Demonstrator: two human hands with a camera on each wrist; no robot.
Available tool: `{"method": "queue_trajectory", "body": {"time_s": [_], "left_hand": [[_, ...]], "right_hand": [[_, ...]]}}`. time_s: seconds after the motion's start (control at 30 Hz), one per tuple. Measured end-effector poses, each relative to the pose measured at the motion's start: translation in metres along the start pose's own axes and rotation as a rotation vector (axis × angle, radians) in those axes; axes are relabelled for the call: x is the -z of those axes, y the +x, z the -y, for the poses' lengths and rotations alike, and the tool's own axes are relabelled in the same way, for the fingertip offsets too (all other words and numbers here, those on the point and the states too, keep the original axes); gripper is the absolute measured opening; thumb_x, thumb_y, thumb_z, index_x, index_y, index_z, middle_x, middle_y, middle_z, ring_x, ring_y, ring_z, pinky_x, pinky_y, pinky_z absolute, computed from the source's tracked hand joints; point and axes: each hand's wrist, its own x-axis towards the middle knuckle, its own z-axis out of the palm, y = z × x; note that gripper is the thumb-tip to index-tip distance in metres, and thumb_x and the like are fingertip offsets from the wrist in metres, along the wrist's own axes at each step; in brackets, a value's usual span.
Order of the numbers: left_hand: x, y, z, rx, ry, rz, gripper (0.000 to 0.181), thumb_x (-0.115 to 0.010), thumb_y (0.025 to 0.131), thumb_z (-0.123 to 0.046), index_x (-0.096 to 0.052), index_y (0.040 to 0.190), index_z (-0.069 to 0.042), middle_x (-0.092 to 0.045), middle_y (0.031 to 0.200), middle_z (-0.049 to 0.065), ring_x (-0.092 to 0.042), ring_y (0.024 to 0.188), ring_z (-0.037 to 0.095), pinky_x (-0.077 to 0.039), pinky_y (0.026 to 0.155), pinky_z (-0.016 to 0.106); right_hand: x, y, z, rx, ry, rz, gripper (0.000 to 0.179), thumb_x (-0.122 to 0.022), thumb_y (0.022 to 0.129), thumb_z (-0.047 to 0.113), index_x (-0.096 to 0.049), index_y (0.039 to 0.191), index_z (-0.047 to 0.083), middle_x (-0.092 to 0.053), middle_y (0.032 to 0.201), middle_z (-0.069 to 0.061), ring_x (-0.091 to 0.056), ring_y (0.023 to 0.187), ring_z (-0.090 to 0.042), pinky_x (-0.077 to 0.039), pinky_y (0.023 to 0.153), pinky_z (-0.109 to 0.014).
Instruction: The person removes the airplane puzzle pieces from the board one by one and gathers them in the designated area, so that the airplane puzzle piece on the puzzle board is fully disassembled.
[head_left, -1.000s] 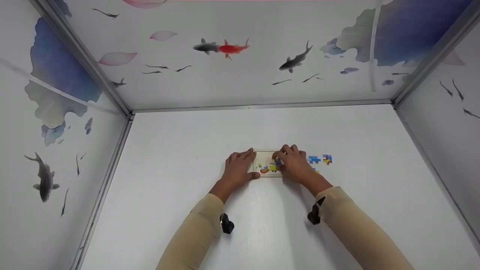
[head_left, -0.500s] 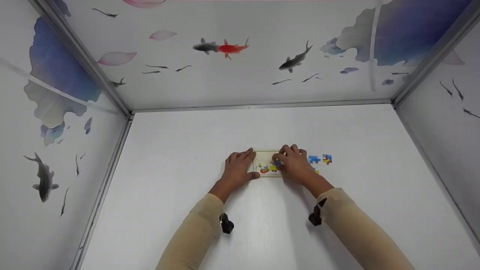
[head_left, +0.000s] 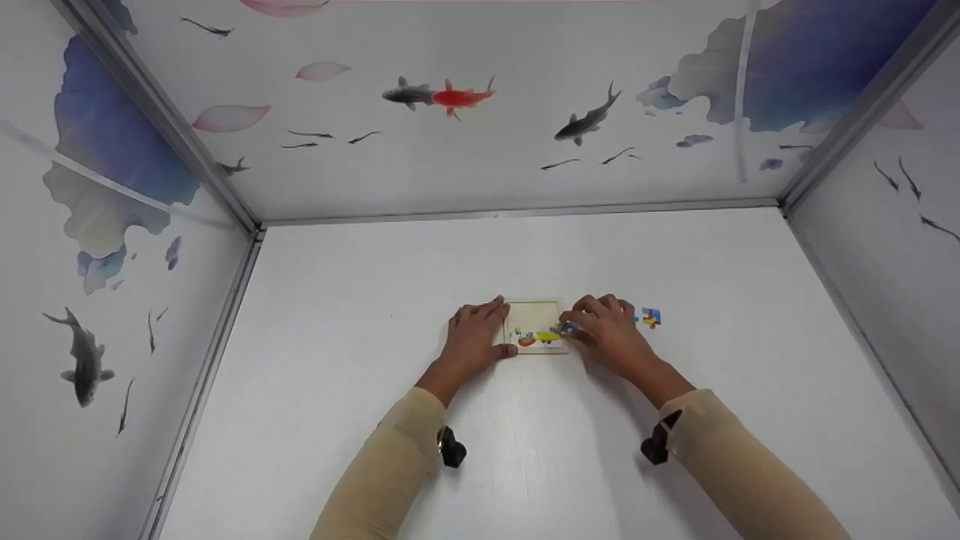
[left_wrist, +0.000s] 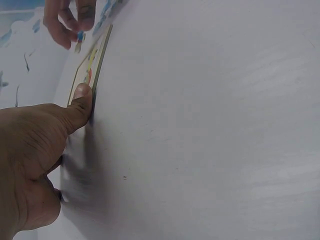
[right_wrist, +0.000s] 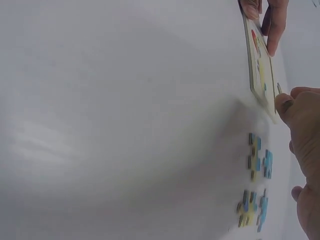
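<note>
A shallow wooden puzzle tray [head_left: 535,312] lies on the white table, with a few coloured pieces [head_left: 549,337] along its near side and bare wood behind them. My left hand [head_left: 472,337] rests against its left side, thumb [left_wrist: 82,92] on the near corner and fingers reaching the far corner. Over the tray's right edge, my right hand [head_left: 611,337] pinches a small jigsaw piece [left_wrist: 79,42] showing blue and yellow between thumb and fingertips. In the right wrist view that piece [right_wrist: 279,89] is tilted up and mostly covered by the thumb.
Several loose jigsaw pieces [right_wrist: 255,155] lie to the right of the tray, below my right hand. One blue, red and yellow piece [head_left: 652,318] shows beyond its knuckles. White walls printed with fish surround the table [head_left: 360,285] at the back and sides.
My right hand has shifted right from over the tray to its right edge, carrying the jigsaw piece and uncovering more of the tray. The left hand has stayed in place.
</note>
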Motion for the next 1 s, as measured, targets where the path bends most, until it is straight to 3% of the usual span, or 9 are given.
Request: {"method": "queue_trajectory", "body": {"time_s": [0.57, 0.77, 1.0], "left_hand": [[-0.004, 0.001, 0.004, -0.018, -0.007, -0.002, 0.089, -0.075, 0.101, -0.052, -0.037, 0.174, -0.016, -0.028, 0.182, 0.001, -0.033, 0.159, 0.035, -0.022, 0.131, 0.060], [-0.002, 0.000, 0.002, -0.005, -0.009, 0.005, 0.088, -0.075, 0.102, -0.050, -0.038, 0.173, -0.016, -0.029, 0.182, 0.001, -0.034, 0.158, 0.035, -0.021, 0.131, 0.060], [-0.001, 0.001, 0.000, 0.008, -0.001, 0.004, 0.088, -0.076, 0.102, -0.049, -0.037, 0.174, -0.017, -0.029, 0.182, 0.001, -0.033, 0.159, 0.034, -0.021, 0.131, 0.059]], "right_hand": [[0.026, -0.076, -0.059, -0.009, 0.007, -0.125, 0.035, -0.088, 0.091, 0.000, -0.078, 0.121, 0.015, -0.068, 0.124, -0.014, -0.056, 0.117, -0.041, -0.040, 0.100, -0.075], [0.031, -0.095, -0.073, -0.060, -0.001, -0.102, 0.031, -0.086, 0.094, 0.001, -0.078, 0.121, 0.013, -0.068, 0.123, -0.014, -0.054, 0.117, -0.041, -0.040, 0.099, -0.075], [0.035, -0.103, -0.079, -0.104, 0.008, -0.084, 0.027, -0.085, 0.096, 0.002, -0.080, 0.120, 0.011, -0.069, 0.123, -0.014, -0.054, 0.117, -0.040, -0.039, 0.101, -0.074]]}}
